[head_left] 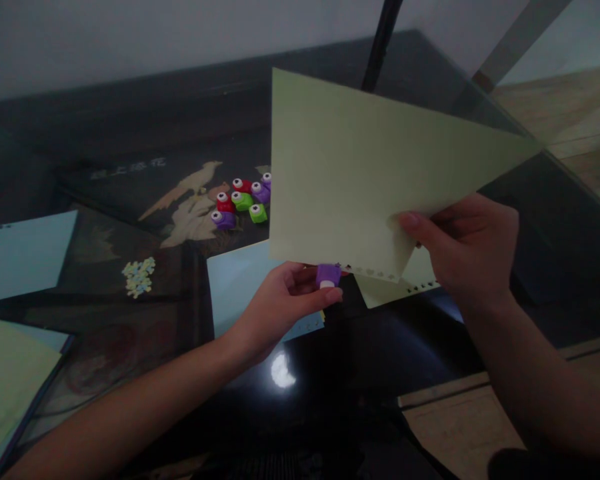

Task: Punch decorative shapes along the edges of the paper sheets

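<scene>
My left hand (290, 293) is closed around a small purple craft punch (329, 275), its thumb on the white button. The punch sits at the lower edge of a pale yellow-green sheet of paper (340, 173), where a row of small punched holes runs along the border. With thumb and fingers my right hand (473, 243) pinches that sheet near its lower right side, keeping it raised and tilted above the table. Behind the hands lie a light blue sheet (240, 280) and another yellow-green sheet (380, 290) with punched holes along its edge.
Several red, green and purple craft punches (241, 200) stand grouped on the dark glass-topped table (300, 400). Left of them lies a small heap of punched paper bits (139, 277). A blue sheet (30, 253) and a stack of coloured paper (15, 387) rest at the far left.
</scene>
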The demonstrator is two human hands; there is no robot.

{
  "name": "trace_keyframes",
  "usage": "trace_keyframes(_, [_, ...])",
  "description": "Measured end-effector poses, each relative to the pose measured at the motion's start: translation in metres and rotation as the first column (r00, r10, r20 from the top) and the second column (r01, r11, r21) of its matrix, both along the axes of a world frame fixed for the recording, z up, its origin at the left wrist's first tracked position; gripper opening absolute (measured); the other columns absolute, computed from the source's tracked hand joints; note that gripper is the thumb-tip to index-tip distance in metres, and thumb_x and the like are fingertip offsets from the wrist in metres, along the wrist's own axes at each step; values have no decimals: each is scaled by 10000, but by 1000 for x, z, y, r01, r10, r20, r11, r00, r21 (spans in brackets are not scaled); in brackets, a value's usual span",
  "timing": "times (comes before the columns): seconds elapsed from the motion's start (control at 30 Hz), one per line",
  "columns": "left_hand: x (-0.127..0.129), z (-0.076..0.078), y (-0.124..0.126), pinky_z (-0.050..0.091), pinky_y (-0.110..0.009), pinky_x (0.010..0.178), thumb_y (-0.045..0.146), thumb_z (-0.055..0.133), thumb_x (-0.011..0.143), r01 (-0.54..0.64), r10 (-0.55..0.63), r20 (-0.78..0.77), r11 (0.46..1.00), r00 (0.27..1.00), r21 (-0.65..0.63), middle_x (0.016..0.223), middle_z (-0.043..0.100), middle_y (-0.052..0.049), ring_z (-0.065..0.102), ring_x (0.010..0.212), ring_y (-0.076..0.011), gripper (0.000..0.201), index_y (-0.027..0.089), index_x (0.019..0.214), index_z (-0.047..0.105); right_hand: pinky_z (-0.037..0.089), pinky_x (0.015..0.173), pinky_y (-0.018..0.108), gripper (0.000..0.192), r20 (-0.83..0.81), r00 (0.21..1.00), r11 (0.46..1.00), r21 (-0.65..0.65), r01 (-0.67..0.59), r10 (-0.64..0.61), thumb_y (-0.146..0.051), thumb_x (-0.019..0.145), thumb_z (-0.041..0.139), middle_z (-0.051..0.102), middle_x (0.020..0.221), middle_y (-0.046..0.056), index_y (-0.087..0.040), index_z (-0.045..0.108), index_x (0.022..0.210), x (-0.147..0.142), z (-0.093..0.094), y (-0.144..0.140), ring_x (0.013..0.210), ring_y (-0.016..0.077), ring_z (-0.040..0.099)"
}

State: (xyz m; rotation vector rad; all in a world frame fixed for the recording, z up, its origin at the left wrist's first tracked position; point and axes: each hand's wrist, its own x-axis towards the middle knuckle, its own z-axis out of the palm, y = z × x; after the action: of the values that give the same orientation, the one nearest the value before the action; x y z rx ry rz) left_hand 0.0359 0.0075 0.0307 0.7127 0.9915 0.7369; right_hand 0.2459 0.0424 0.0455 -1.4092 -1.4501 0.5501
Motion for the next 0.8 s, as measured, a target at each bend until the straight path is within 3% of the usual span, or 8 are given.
trace_keyframes(0.2, [0,5,2,512,-343,850,224,803,600,19,-19,-10,1000,1000,3,858,742,-47,671,761,-162,286,156,865,721,399,459,266,125,65,998,994,102,-32,25,-314,727,779,629,566,-34,-272,682,661,2,0,-1,506,139,558])
trace_keyframes(0.33, [-2,4,1,517,-326,806,249,803,603,25,-23,-79,999,997,22,854,747,-56,675,765,-172,250,156,817,710,378,433,252,130,21,995,988,118,-97,95,-302,711,793,608,539,-49,-256,683,657,5,-4,3,470,122,527])
trace_keyframes(0.53, [-2,-1,-3,504,-261,755,288,844,578,-109,112,-67,993,991,43,776,714,-10,658,767,-145,245,178,686,654,436,447,226,67,-128,968,976,28,-215,216,-231,734,768,659,595,-61,-247,707,711,1,-3,8,497,103,581])
trace_keyframes(0.8, [0,1,-2,492,-233,671,292,859,559,-121,123,-52,992,991,46,716,680,6,594,638,-102,258,158,677,673,547,547,270,57,-246,944,965,-82,-248,221,-200,737,747,730,698,-31,-250,724,752,-4,-3,9,608,153,668])
